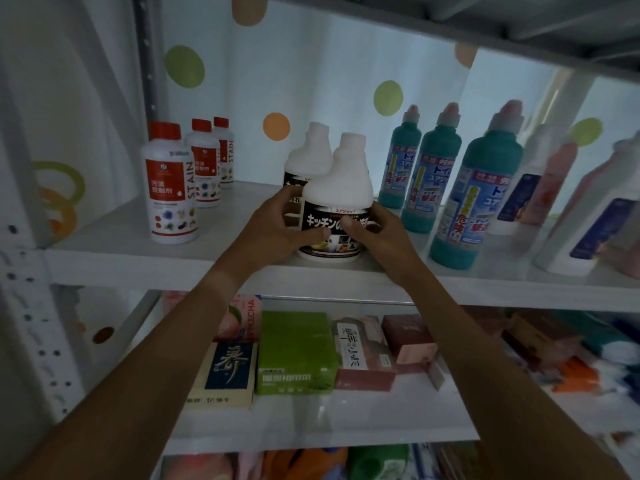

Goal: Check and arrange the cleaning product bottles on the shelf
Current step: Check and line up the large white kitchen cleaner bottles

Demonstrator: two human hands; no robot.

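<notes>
The white bottle (pixel 335 199) stands upright at the front edge of the upper shelf (pixel 138 261), neck up and black label with Japanese writing toward the camera. The left hand (pixel 277 226) and right hand (pixel 375 230) clasp its lower body from either side, thumbs across the label. A twin bottle (pixel 306 157) stands just behind, touching. Bare shelf lies open to the left, up to three red-capped bottles (pixel 173 188) marked "STAIN". To the right a row of teal bottles (pixel 474 199) stands close. Boxes (pixel 294 351) fill the lower shelf
</notes>
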